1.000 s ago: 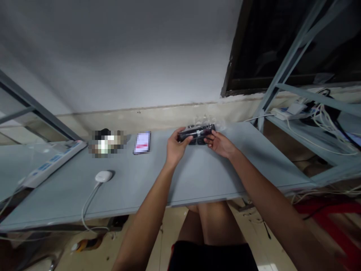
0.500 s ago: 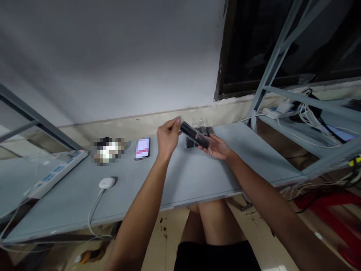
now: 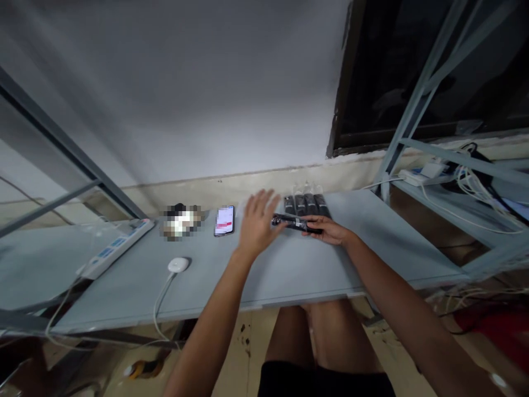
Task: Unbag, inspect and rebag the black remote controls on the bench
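Observation:
My right hand grips one end of a slim black packaged item held just above the grey table. My left hand hovers beside the item's other end with its fingers spread, holding nothing. Behind both hands, several similar black packaged items lie side by side near the table's back edge.
A phone with a lit screen lies left of my hands, and a blurred object further left. A white round device with a cable and a white power strip sit at the left. A shelf with cables stands right.
My left hand has let go of the black item and spread open. My right hand has lowered the item toward the table. The row of packaged items behind now shows.

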A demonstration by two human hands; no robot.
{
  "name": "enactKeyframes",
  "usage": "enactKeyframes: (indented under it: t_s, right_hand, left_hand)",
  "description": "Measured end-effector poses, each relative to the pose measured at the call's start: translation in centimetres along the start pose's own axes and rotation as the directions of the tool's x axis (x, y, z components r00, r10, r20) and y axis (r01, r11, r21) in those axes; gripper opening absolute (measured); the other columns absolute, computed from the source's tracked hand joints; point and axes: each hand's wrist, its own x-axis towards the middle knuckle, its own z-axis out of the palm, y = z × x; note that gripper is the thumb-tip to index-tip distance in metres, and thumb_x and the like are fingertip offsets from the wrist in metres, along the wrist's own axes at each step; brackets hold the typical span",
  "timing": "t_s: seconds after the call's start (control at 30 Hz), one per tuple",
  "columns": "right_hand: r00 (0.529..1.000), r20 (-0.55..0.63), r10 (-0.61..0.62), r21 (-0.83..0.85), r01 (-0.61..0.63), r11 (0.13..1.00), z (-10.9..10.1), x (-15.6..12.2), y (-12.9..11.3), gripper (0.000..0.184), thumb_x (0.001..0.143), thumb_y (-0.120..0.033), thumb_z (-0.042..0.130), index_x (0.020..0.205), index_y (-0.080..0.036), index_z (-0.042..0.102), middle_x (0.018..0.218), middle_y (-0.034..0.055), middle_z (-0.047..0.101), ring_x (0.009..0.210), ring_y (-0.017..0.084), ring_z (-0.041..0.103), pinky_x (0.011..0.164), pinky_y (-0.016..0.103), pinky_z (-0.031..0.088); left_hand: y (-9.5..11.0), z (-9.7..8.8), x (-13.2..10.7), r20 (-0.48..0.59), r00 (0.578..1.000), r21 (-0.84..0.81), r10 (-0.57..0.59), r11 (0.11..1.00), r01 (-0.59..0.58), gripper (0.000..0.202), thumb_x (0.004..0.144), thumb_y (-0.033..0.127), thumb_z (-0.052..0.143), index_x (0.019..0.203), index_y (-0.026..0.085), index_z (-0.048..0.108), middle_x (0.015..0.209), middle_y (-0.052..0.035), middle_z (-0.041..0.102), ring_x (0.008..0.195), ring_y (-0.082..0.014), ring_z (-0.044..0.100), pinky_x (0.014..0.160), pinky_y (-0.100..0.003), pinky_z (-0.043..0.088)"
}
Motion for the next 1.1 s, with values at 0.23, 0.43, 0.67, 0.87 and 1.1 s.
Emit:
enactKeyframes:
  t_s: [0.23, 0.43, 0.67, 0.87, 1.1]
  right_hand:
    - [0.999, 0.047, 0.027, -0.226, -0.016, 0.974, 0.9, -2.6, 0.9, 0.049, 0.074, -0.033, 0.095, 0.12, -0.021, 0.08, 0.104, 0.0088, 0.083, 0.086, 0.021, 0.082, 0.071, 0.028, 0.064]
    - [0.999, -0.01, -0.046, -0.404, 0.038, 0.914, 2.1, -6.7, 2.0, 0.041, 0.073, -0.041, 0.094, 0.105, -0.019, 0.081, 0.096, 0.0071, 0.082, 0.083, 0.023, 0.079, 0.079, 0.036, 0.064]
    - [0.943, -0.187, -0.275, -0.669, 0.083, 0.739, -0.2, -11.4, 1.1, 0.036, 0.073, -0.048, 0.09, 0.093, -0.02, 0.08, 0.078, 0.0022, 0.076, 0.071, 0.022, 0.069, 0.069, 0.035, 0.057]
    - [0.73, -0.429, -0.532, -0.628, 0.182, 0.756, -1.4, -14.3, -1.6, 0.04, 0.068, -0.055, 0.091, 0.084, -0.02, 0.078, 0.081, 0.0071, 0.077, 0.076, 0.029, 0.071, 0.077, 0.047, 0.062]
    - [0.662, -0.388, -0.641, -0.654, 0.293, 0.698, 0.8, -12.1, -2.0, 0.033, 0.079, -0.053, 0.084, 0.097, -0.026, 0.075, 0.098, 0.0079, 0.079, 0.095, 0.032, 0.075, 0.088, 0.048, 0.062]
  left_hand:
    - [3.4, 2.4, -1.6, 0.5, 0.865, 0.034, 0.046, 0.997, -0.073, 0.067, 0.092, 0.019, 0.069, 0.155, 0.019, 0.049, 0.143, -0.0149, 0.067, 0.13, -0.032, 0.064, 0.118, -0.05, 0.045]
    - [3.2, 2.0, -3.5, 0.612, 0.79, -0.035, 0.05, 0.999, -0.036, 0.04, 0.094, 0.019, 0.066, 0.133, 0.021, 0.067, 0.128, -0.011, 0.073, 0.115, -0.0292, 0.07, 0.102, -0.042, 0.055]
    - [1.7, 2.3, -6.0, 0.557, 0.83, -0.058, -0.007, 0.997, 0.048, 0.04, 0.097, 0.016, 0.062, 0.136, 0.021, 0.067, 0.132, -0.011, 0.073, 0.118, -0.0276, 0.07, 0.109, -0.044, 0.051]
    - [3.3, 2.7, -6.1, 0.51, 0.856, -0.042, -0.087, 0.991, 0.125, 0.051, 0.096, 0.02, 0.065, 0.146, 0.024, 0.062, 0.136, -0.0111, 0.072, 0.127, -0.0288, 0.067, 0.12, -0.05, 0.042]
    - [4.7, 4.4, -5.5, 0.501, 0.864, -0.119, -0.049, 0.985, 0.125, 0.046, 0.101, 0.026, 0.062, 0.147, 0.027, 0.061, 0.138, -0.0089, 0.072, 0.129, -0.0256, 0.066, 0.125, -0.052, 0.036]
